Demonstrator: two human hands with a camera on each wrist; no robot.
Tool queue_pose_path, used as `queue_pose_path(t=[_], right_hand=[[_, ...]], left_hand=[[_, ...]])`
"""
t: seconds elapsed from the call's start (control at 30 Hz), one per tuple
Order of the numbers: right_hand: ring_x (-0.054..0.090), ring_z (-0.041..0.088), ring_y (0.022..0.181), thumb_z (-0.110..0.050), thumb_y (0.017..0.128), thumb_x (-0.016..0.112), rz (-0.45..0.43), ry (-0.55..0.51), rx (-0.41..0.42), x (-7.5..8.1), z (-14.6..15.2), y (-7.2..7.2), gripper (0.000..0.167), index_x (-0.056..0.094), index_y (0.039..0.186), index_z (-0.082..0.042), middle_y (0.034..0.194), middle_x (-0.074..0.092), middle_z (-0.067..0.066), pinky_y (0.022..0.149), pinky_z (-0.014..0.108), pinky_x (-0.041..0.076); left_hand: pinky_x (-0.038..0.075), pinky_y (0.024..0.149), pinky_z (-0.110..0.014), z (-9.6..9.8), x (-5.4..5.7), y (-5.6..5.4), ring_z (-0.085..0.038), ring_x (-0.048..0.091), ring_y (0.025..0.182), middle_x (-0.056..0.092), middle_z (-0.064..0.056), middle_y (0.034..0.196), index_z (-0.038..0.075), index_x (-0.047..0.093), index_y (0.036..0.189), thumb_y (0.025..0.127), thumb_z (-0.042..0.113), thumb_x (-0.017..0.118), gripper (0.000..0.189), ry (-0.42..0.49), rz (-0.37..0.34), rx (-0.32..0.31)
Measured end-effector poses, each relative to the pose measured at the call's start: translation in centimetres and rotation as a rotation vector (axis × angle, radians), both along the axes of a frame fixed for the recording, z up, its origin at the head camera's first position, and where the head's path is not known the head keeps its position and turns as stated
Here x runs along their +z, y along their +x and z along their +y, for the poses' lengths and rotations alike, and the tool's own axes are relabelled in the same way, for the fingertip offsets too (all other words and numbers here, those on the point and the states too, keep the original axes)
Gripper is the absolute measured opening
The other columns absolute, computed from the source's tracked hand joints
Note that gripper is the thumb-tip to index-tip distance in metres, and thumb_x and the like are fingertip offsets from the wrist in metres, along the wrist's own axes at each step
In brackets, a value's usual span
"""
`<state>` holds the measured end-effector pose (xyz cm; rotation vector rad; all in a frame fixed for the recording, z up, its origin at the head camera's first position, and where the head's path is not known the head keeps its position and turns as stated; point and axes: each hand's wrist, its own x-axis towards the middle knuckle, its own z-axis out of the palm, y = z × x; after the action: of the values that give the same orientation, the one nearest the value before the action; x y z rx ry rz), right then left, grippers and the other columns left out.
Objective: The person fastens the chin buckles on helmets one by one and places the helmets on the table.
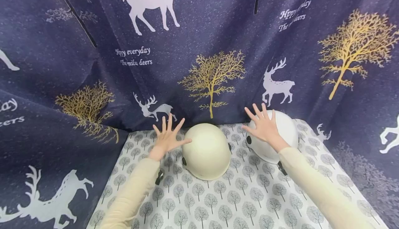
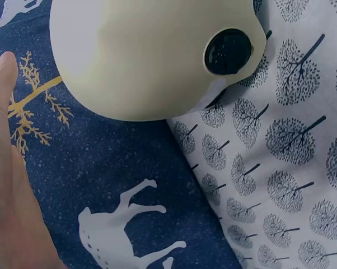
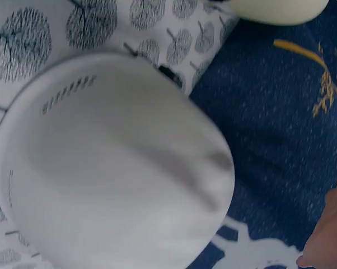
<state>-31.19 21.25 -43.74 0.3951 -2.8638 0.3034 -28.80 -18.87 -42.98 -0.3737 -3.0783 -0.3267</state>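
Note:
A cream helmet (image 1: 206,152) sits dome up near the middle of the table, with a round black fitting (image 2: 229,51) on its side in the left wrist view. To its right stands a white helmet (image 1: 288,132), also dome up, filling much of the right wrist view as a pale shell (image 3: 112,168). My left hand (image 1: 167,139) is spread with straight fingers just left of the cream helmet; its thumb overlaps the shell's edge in the head view, and contact cannot be told. My right hand (image 1: 263,128), fingers splayed, is raised in front of the white helmet, holding nothing.
A white cloth with grey tree prints (image 1: 218,201) covers the table. Behind and at both sides hangs a dark blue curtain (image 1: 205,31) printed with deer and trees, meeting the table's back edge close behind the helmets.

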Motion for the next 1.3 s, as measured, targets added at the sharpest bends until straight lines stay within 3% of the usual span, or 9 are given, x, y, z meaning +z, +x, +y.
queue_pose_path(t=[0.17,0.47,0.6,0.77,1.03,1.17,1.3], right_hand=[[0.000,0.046,0.150,-0.062,0.088,0.057,-0.003,0.003,0.053,-1.1,-1.8,0.5,0.084,0.022,0.156,-0.029,0.164,0.014,0.016,0.111,0.077,0.001],[0.002,0.045,0.151,-0.060,0.087,0.059,-0.023,-0.030,0.095,-3.2,-4.1,0.9,0.081,0.027,0.155,-0.028,0.164,0.017,0.014,0.111,0.078,0.003],[0.001,0.045,0.151,-0.065,0.088,0.053,-0.054,-0.003,0.096,-3.7,-5.1,1.0,0.081,0.025,0.155,-0.030,0.164,0.016,0.013,0.111,0.077,0.007],[0.000,0.047,0.150,-0.069,0.087,0.051,-0.111,-0.025,0.125,-4.4,-6.6,1.3,0.084,0.023,0.156,-0.029,0.164,0.014,0.015,0.111,0.077,0.003],[0.004,0.046,0.150,-0.067,0.081,0.062,-0.134,-0.029,0.187,-5.3,-8.3,2.0,0.087,0.031,0.153,-0.030,0.164,0.019,0.010,0.112,0.077,0.004],[0.004,0.044,0.151,-0.069,0.077,0.065,-0.183,-0.040,0.197,-5.2,-8.8,2.1,0.095,0.028,0.154,-0.028,0.164,0.020,0.009,0.113,0.075,0.005],[0.002,0.043,0.151,-0.072,0.075,0.066,-0.242,-0.065,0.198,-5.4,-9.1,2.0,0.100,0.026,0.155,-0.028,0.163,0.020,0.009,0.114,0.074,0.002]], left_hand=[[-0.010,0.104,-0.081,0.2,-0.9,0.1,-0.044,-0.021,0.147,-0.027,-0.011,0.161,0.039,0.004,0.156,0.082,0.072,0.058,0.098,0.001,-0.009,0.016],[-0.008,0.105,-0.081,1.0,-3.4,0.4,-0.046,-0.016,0.148,-0.019,-0.015,0.163,0.039,0.006,0.156,0.080,0.074,0.057,0.098,0.017,-0.034,0.027],[-0.006,0.105,-0.082,1.2,-4.3,0.6,-0.049,-0.009,0.149,-0.011,-0.019,0.164,0.037,0.012,0.157,0.079,0.073,0.060,0.098,0.048,-0.009,0.020],[0.001,0.104,-0.084,1.3,-5.1,1.1,-0.051,-0.005,0.148,-0.009,-0.023,0.163,0.036,0.013,0.157,0.078,0.071,0.062,0.099,0.068,-0.014,0.032],[0.004,0.103,-0.085,1.7,-7.0,1.6,-0.049,-0.006,0.149,-0.011,-0.021,0.163,0.037,0.015,0.156,0.075,0.074,0.064,0.102,0.040,-0.023,0.037],[0.006,0.104,-0.084,1.7,-7.4,1.5,-0.051,-0.006,0.148,-0.010,-0.022,0.163,0.037,0.014,0.156,0.073,0.076,0.063,0.105,0.100,-0.037,0.036],[0.006,0.104,-0.083,1.6,-7.8,1.9,-0.057,0.003,0.145,0.003,-0.030,0.161,0.034,0.015,0.156,0.071,0.080,0.062,0.107,0.232,-0.044,0.010]])
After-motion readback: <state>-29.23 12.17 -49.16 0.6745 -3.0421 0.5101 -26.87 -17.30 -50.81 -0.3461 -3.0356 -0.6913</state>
